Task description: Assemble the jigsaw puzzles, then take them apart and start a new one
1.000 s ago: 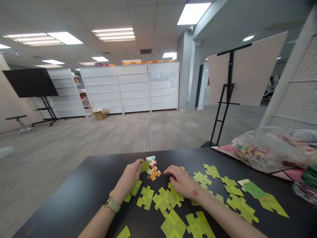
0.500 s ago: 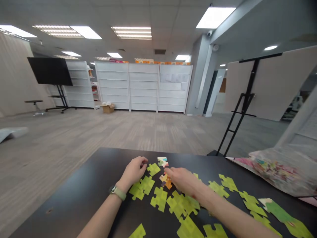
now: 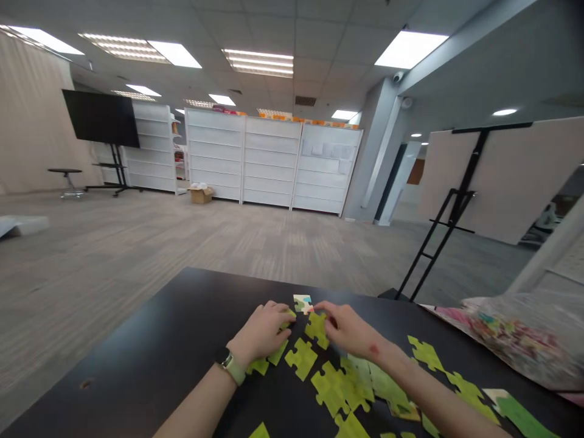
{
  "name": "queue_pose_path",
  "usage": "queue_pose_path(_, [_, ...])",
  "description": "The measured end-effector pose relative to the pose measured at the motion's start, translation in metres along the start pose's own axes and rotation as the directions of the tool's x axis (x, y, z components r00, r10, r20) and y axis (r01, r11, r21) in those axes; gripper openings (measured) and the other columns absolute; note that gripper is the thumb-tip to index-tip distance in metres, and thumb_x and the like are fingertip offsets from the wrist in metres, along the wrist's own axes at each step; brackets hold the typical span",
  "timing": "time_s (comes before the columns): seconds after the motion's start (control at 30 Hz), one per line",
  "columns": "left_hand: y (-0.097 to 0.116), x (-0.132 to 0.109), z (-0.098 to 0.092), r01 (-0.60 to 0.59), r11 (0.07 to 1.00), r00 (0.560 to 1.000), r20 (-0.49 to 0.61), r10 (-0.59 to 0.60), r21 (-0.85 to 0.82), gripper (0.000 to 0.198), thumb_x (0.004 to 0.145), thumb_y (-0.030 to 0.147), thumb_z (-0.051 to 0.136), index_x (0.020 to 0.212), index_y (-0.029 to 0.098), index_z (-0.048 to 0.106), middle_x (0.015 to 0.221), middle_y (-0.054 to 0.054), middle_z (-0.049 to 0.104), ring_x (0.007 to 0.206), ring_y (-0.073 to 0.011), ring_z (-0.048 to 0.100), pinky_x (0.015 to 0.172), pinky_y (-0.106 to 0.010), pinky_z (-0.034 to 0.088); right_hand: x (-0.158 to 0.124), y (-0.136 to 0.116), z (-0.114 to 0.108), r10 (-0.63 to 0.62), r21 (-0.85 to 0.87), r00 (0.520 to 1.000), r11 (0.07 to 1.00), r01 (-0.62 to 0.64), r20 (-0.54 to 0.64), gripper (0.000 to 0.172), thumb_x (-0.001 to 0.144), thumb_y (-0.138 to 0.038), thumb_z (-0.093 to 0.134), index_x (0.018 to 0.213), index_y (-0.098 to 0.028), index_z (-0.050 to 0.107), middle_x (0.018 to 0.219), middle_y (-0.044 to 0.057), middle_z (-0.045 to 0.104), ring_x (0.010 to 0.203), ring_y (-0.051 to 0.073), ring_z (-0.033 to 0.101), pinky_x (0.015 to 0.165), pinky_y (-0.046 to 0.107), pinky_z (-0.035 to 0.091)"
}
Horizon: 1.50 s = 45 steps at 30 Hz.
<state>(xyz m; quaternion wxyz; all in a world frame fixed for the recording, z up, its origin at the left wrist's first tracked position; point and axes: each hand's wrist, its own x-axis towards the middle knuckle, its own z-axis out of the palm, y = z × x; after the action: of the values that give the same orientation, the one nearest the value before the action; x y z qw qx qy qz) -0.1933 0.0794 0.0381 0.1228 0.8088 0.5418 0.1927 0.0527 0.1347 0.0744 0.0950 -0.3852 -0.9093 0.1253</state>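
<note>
My left hand, with a watch on a pale green strap, lies over yellow-green jigsaw pieces. Its fingers and thumb close around one puzzle piece, mostly hidden beneath them. Opposite, my right hand has its index finger stretched and its thumb apart. That fingertip reaches the edge of a white puzzle piece with coloured patches. Below the finger and thumb lies a yellow-green puzzle piece. Another single piece sits between the hands, nearer me.
Joined yellow-green pieces spread under my right forearm, and more lie to the right on the dark table. A clear plastic bag of colourful bits is at the right edge. Beyond stands a black easel.
An orange picture piece showed near my right fingers before; a yellow-green piece shows there now. My left hand has come right and down over a piece. The view has tilted slightly.
</note>
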Motion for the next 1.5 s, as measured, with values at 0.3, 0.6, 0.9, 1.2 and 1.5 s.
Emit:
queue_pose_path(0.3, [-0.013,-0.002,0.002,0.122,0.992,0.991,0.041,-0.124,0.04,0.046,0.096,0.041,0.049,0.14,0.031,0.056,0.151,-0.011,0.046,0.14,-0.0353,0.038,0.109,-0.06,0.036,0.064,0.013,0.019,-0.068,0.001,0.996,0.998,0.068,0.059,0.049,0.077,-0.037,0.077,0.123,-0.022,0.07,0.128,0.009,0.07,0.119,0.029,0.064,0.098,0.033,0.049])
queue_pose_path(0.6, [-0.016,0.002,0.0,0.09,0.993,0.99,0.106,-0.098,0.08,0.046,0.098,0.04,0.042,0.141,0.028,0.055,0.154,-0.01,0.043,0.143,-0.0333,0.036,0.11,-0.055,0.038,0.017,0.037,0.003,0.074,-0.008,0.987,0.997,-0.076,-0.14,0.037,0.099,-0.02,0.045,0.132,-0.018,0.062,0.115,0.012,0.074,0.105,0.025,0.07,0.09,0.032,0.05])
queue_pose_path(0.9, [-0.018,0.004,0.012,0.171,0.95,0.983,0.012,-0.181,0.26,0.054,0.093,0.048,0.048,0.14,0.022,0.059,0.154,-0.016,0.045,0.146,-0.0456,0.026,0.106,-0.069,0.034,-0.109,0.066,-0.017,0.247,0.056,0.94,0.969,-0.24,-0.235,0.028,0.096,-0.021,0.05,0.11,-0.018,0.074,0.107,0.009,0.074,0.1,0.022,0.068,0.094,0.034,0.05])
queue_pose_path(1.2, [0.121,-0.017,0.04,-0.418,0.908,0.859,0.322,0.398,-0.008,0.051,0.102,0.044,0.048,0.152,0.041,0.038,0.165,-0.001,0.029,0.15,-0.0339,0.028,0.117,-0.063,0.03,-0.192,0.009,0.006,0.167,0.177,0.986,0.971,-0.16,-0.024,0.054,0.088,-0.041,0.068,0.139,-0.026,0.058,0.15,0.01,0.052,0.14,0.034,0.04,0.117,0.055,0.027])
queue_pose_path(1.5, [0.094,-0.033,0.026,-0.272,0.96,0.947,0.2,0.253,0.071,0.034,0.097,0.028,0.056,0.13,0.032,0.064,0.152,-0.004,0.051,0.141,-0.0301,0.045,0.118,-0.053,0.036,-0.19,0.029,-0.004,0.05,0.084,0.997,0.995,-0.045,-0.063,0.034,0.096,-0.032,0.062,0.127,-0.021,0.062,0.12,0.01,0.068,0.118,0.028,0.056,0.105,0.042,0.042])
